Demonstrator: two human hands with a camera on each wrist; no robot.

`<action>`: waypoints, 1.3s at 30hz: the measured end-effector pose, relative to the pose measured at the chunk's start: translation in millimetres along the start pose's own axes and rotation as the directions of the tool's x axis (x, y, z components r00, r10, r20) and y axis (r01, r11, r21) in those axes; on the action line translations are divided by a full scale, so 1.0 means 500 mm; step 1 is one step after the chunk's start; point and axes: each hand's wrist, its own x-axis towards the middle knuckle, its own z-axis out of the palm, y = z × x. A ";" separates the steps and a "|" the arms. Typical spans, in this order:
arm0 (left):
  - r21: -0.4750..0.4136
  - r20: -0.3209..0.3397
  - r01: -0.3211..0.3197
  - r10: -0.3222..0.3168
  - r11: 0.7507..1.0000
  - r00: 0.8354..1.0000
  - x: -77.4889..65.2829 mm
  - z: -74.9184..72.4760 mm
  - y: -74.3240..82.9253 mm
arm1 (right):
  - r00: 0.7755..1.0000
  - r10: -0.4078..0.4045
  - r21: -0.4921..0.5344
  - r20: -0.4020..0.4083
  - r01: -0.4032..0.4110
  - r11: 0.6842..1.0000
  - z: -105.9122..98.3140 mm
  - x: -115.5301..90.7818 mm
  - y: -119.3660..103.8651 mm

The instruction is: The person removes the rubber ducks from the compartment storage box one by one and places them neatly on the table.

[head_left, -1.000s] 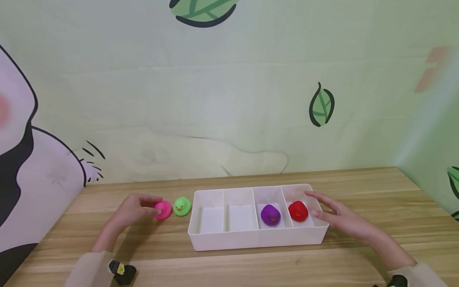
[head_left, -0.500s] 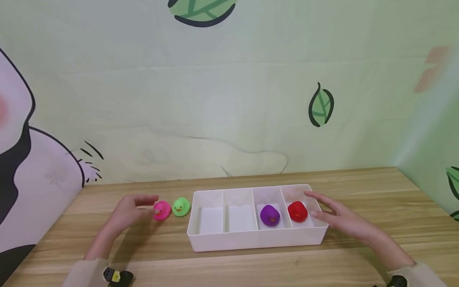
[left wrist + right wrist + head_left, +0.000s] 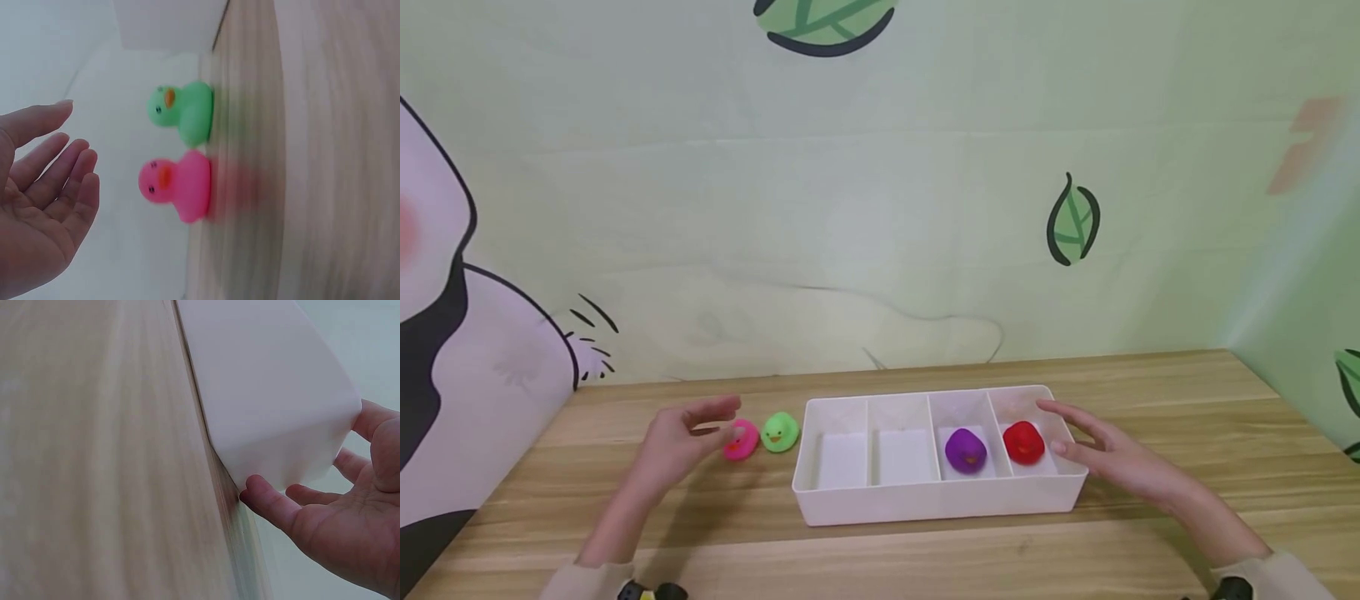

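My left hand (image 3: 681, 442) is above and just left of a pink rubber duck (image 3: 178, 186), its fingers loosely bent and holding nothing. In the left wrist view, space shows between that hand and the duck. A green rubber duck (image 3: 780, 432) sits beside the pink one, both upright on the table. At the right end of a white divided box (image 3: 940, 502), my right hand (image 3: 1123, 460) holds the end wall. Its thumb and index finger reach over the rim, with other fingers against the outside. A purple duck (image 3: 966, 451) and a red duck (image 3: 1023, 442) occupy the box's two right compartments.
The wooden table (image 3: 925, 554) backs onto a pale green wall (image 3: 880, 217) printed with leaves. The box's two left compartments (image 3: 841, 460) show bare bottoms. The green duck stands close to the box's left end.
My left hand, earlier with its thumb at the pink duck, has lifted slightly and its fingers have risen over it. The ducks, the box and my right hand look still.
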 end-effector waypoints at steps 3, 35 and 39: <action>-0.038 -0.011 -0.029 0.028 0.999 1.000 -0.007 0.013 0.011 | 1.000 -0.002 -0.001 0.002 0.002 1.000 0.001 0.000 0.001; -0.234 0.149 -0.238 0.277 0.942 0.949 0.007 0.232 0.169 | 1.000 0.027 -0.009 0.003 -0.027 1.000 -0.003 -0.001 -0.001; -0.255 0.175 -0.256 0.305 0.932 0.936 0.011 0.259 0.184 | 0.999 0.039 0.002 0.012 -0.039 0.999 -0.004 0.000 -0.004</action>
